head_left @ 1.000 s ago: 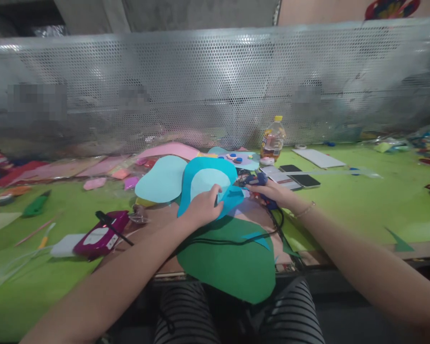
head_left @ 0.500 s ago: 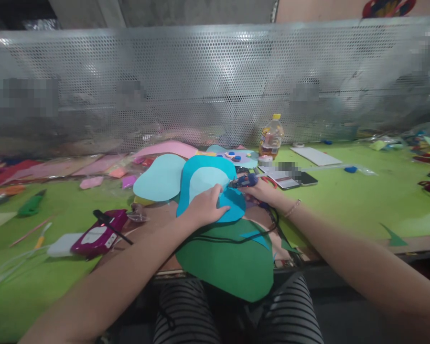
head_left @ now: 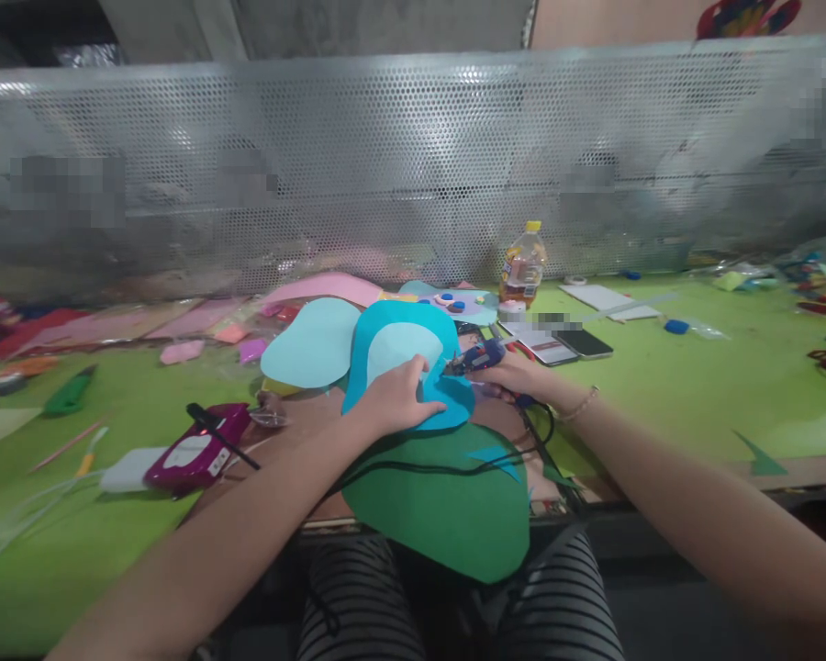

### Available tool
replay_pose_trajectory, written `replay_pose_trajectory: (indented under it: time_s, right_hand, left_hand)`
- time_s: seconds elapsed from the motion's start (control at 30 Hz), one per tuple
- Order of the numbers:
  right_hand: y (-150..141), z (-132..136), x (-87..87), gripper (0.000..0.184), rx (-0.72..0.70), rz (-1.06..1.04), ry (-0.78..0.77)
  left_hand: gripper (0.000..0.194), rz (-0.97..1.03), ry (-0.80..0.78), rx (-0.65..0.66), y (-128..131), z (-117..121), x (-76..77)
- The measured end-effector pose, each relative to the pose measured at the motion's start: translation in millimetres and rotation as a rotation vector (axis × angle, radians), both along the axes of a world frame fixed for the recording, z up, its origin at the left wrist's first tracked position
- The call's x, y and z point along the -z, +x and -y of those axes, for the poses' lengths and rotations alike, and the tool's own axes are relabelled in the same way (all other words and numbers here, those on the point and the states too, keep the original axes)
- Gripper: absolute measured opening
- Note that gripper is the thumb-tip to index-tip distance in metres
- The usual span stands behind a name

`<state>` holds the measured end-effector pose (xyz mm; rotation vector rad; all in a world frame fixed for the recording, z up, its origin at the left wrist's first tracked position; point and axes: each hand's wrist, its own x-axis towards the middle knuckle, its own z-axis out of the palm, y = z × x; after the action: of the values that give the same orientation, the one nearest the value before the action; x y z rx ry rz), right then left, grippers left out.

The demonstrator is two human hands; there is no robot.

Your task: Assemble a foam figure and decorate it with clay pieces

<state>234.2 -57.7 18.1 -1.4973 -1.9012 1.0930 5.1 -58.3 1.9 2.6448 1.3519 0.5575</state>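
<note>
My left hand (head_left: pixel 396 397) presses down on a blue foam shape (head_left: pixel 403 326) with a pale blue inner piece (head_left: pixel 399 347), its fingers curled onto the piece's edge. My right hand (head_left: pixel 516 375) grips a blue glue gun (head_left: pixel 480 355), whose nozzle points left at the edge of the pale piece. The gun's black cord (head_left: pixel 454 468) trails over a large green foam sheet (head_left: pixel 447 509) that hangs off the table's front edge. A light blue oval sheet (head_left: pixel 309 344) lies just left of the blue shape.
A purple device (head_left: pixel 196 452) with a black stick lies at the left. A drink bottle (head_left: pixel 523 268), a phone (head_left: pixel 584 342) and a notebook (head_left: pixel 543 344) stand behind my right hand. Pink sheets (head_left: pixel 199 317) and scraps lie along the perforated metal screen (head_left: pixel 413 165).
The glue gun's nozzle has moved left and closer to the pale blue piece. My left hand has shifted slightly down on the blue shape.
</note>
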Motion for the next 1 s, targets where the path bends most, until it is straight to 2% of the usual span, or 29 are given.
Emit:
replay_pose_trajectory:
  time_s: [0.13,0.23,0.47,0.6,0.77,1.0]
  right_hand:
    - [3.8,5.2,-3.9,0.033,-0.001,-0.013,-0.159]
    - [5.1,5.9,-5.0,0.032,-0.048,-0.014,-0.2]
    - [2.5,-3.6,5.1,0.03,0.011,-0.113,0.016]
    - [-4.3,-3.4,5.3,0.025,0.022,-0.024,0.003]
    - [-7.0,-2.3,5.4,0.028,0.068,0.017,-0.007]
    - [-3.9,4.1,0.4,0.029,-0.035,0.011,-0.03]
  left_hand:
    - [0.059,-0.002,-0.016,0.023,-1.9,0.6,-1.5]
    - [0.059,0.004,-0.011,0.043,-3.0,-0.1,-1.7]
    - [0.061,0.011,-0.002,0.067,-4.4,-1.7,-1.5]
    - [0.064,-0.023,-0.023,0.075,-3.9,-0.5,-3.4]
    - [0.07,-0.039,-0.03,0.074,-3.6,-0.6,-3.5]
    - [0.066,-0.014,-0.052,0.102,-5.2,0.1,-5.0]
